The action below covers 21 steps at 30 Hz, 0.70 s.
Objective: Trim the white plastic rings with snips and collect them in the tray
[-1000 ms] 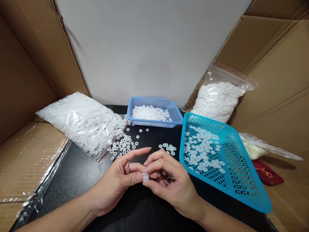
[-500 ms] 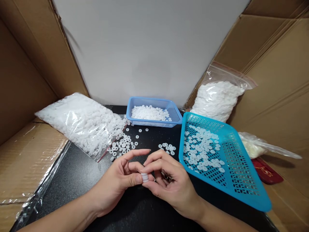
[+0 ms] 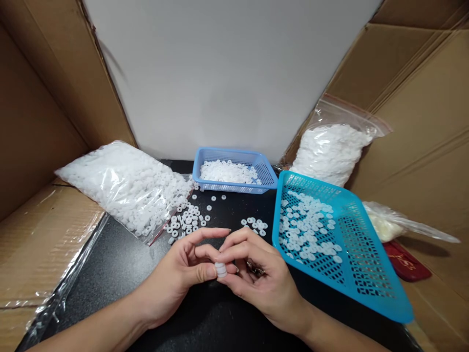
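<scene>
Between my hands is a short stack of white plastic rings (image 3: 221, 270), pinched at the fingertips. My left hand (image 3: 190, 264) grips it from the left with thumb and fingers, the index finger stretched out above. From the right, my right hand (image 3: 256, 274) closes thumb and index finger on the same stack; a ring with a dark metal look shows on one of its fingers. Beyond my left hand lies a loose pile of white rings (image 3: 188, 219). A smaller group of white rings (image 3: 255, 225) lies past my right hand.
A turquoise basket (image 3: 377, 293) with scattered white pieces stands at the right. A blue basket (image 3: 234, 186) of white rings is at the back. Plastic bags (image 3: 120, 186) (image 3: 330, 151) of white pieces flank them. A small bag (image 3: 384, 222) lies above a red object (image 3: 408, 261). Cardboard walls surround the black table (image 3: 220, 322).
Both hands keep their pinch on the stack of rings, which appears slightly tilted now. The whole view has shifted very slightly; nothing else visibly differs.
</scene>
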Each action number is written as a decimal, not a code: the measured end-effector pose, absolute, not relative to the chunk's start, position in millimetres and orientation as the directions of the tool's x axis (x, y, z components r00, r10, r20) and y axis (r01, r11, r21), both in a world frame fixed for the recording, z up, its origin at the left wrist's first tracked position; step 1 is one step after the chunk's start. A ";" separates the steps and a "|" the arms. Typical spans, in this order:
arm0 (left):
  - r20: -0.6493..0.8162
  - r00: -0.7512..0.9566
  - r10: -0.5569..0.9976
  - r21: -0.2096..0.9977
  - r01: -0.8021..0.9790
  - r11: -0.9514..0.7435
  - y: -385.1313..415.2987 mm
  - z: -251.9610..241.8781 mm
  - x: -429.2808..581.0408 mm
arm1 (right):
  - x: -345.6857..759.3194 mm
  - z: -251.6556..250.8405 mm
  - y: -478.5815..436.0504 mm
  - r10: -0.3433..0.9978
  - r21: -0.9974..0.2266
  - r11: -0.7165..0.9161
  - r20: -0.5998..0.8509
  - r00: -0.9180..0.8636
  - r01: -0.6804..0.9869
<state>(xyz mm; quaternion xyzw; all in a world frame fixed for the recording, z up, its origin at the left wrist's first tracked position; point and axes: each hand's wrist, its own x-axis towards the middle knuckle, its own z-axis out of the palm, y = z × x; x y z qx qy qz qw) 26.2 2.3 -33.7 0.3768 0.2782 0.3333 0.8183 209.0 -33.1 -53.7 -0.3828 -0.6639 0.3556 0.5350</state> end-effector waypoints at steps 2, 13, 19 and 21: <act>-0.199 0.622 0.757 0.809 -0.332 0.485 2.7 -33.2 26.4 | 209.4 -53.3 -33.2 0.886 -0.878 0.459 0.443 -0.136 0.134; -0.196 0.641 0.742 0.824 -0.303 0.479 4.6 -36.7 24.7 | 210.2 -53.6 -32.7 0.895 -0.891 0.439 0.423 -0.138 0.116; -0.189 0.642 0.743 0.816 -0.318 0.482 4.1 -37.7 25.0 | 211.6 -51.5 -31.7 0.904 -0.898 0.422 0.405 -0.140 0.123; -0.196 0.636 0.747 0.818 -0.314 0.482 3.4 -37.1 24.8 | 211.6 -51.1 -31.4 0.903 -0.897 0.423 0.407 -0.136 0.125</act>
